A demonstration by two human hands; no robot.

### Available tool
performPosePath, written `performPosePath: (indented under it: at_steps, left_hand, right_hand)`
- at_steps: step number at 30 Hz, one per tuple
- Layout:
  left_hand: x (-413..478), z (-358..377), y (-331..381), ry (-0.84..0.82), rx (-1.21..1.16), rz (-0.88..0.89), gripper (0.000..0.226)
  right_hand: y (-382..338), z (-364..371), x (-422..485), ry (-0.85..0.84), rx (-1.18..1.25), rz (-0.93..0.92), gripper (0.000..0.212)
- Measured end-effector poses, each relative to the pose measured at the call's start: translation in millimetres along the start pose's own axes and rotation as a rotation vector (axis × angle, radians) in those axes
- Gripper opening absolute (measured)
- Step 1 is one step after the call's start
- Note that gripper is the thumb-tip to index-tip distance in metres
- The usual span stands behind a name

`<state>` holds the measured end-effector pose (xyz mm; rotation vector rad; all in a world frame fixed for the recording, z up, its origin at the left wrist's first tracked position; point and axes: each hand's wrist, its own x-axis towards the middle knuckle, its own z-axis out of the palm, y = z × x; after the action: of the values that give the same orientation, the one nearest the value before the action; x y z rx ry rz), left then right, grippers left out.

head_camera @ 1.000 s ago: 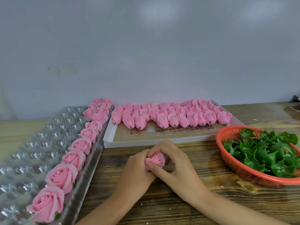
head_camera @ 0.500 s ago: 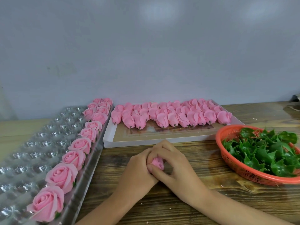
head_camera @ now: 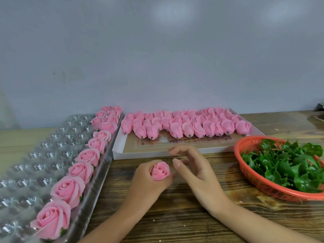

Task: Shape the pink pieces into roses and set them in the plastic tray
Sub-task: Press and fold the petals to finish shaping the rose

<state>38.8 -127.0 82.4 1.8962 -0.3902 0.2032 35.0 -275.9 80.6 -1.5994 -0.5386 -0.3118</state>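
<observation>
Currently, the left hand [head_camera: 150,181] grips a shaped rose [head_camera: 160,171] over the desk [head_camera: 175,216] middle; the right hand [head_camera: 194,165] is spread, holding nothing. The plastic tray [head_camera: 52,151], at the left edge, carries roughly a dozen roses [head_camera: 67,189]; most cells are vacant. Many pink pieces [head_camera: 185,125] await shaping at the rear

Cut off: plastic tray [head_camera: 35,155] at left and bottom edges, orange basket [head_camera: 245,144] at right edge. Base of rose [head_camera: 160,171] is buried in left hand [head_camera: 149,185] grip. Fingertips of right hand [head_camera: 194,167] are blurred. Back rows of pink pieces [head_camera: 184,123] overlap, can't count. Dark object [head_camera: 318,111] at right edge: can't identify. Specks [head_camera: 240,201] on table [head_camera: 175,216] are too small to tell.
</observation>
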Motion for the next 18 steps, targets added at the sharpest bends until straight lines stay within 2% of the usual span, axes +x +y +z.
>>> performPosePath:
  at_steps: [2,3,5,7,18]
  left_hand:
    - [-0.6,-1.8,4.2,-0.048,-0.062,0.014,0.015]
    - [-0.7,-2.6,6.1,-0.083,-0.071,0.032,0.017]
    - [-0.6,-3.9,9.4,-0.159,-0.056,0.067,0.035]
    - [0.5,-4.5,10.4,-0.215,-0.008,0.060,0.043]
    - [2.3,-3.5,2.2,-0.195,-0.016,-0.024,0.016]
  right_hand:
    - [-1.7,0.9,1.1,-0.050,0.055,0.009,0.013]
    - [-2.2,2.1,0.8,-0.075,0.073,0.017,0.014]
    - [-1.6,4.3,0.0,-0.114,0.096,0.036,0.013]
    - [-1.4,5.0,-0.5,-0.133,0.089,0.042,0.012]
    - [1.1,5.6,-1.0,-0.024,-0.024,0.019,0.010]
